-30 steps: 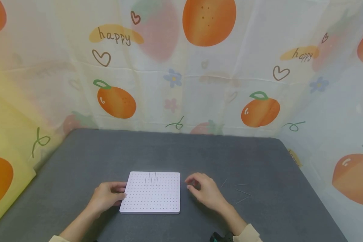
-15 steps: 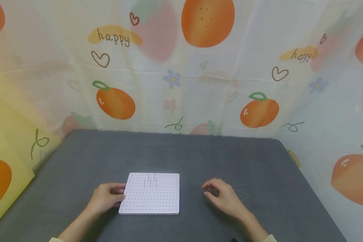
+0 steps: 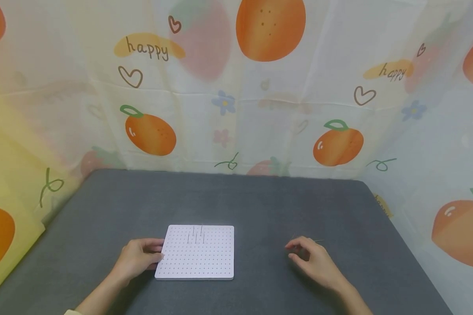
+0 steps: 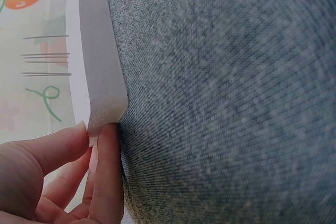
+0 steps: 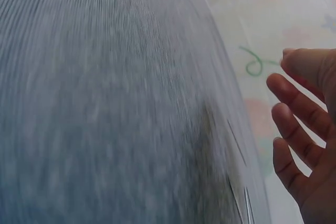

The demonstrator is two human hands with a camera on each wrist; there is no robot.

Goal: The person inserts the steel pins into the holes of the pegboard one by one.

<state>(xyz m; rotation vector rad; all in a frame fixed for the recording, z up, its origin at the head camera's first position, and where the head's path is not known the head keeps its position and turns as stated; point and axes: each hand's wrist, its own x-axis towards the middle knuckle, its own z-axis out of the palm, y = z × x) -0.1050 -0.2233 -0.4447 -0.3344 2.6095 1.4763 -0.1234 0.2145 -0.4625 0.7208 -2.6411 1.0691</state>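
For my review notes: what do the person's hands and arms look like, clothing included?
Both the left hand and the right hand are ungloved, with no rings visible on the fingers. The visible forearms are bare. A pale cream sleeve edge shows on the left arm; no right sleeve is in view.

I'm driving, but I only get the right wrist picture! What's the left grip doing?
Observer: The left grip is holding the left edge of a white board with dots.
Operator: Ooh! Is anything sticking up from it?
Observer: Yes, thin dark pins stand on it, in the half farther from the person.
Operator: Is my right grip touching the board?
Observer: No, the right grip is off to its right, with grey table showing between.
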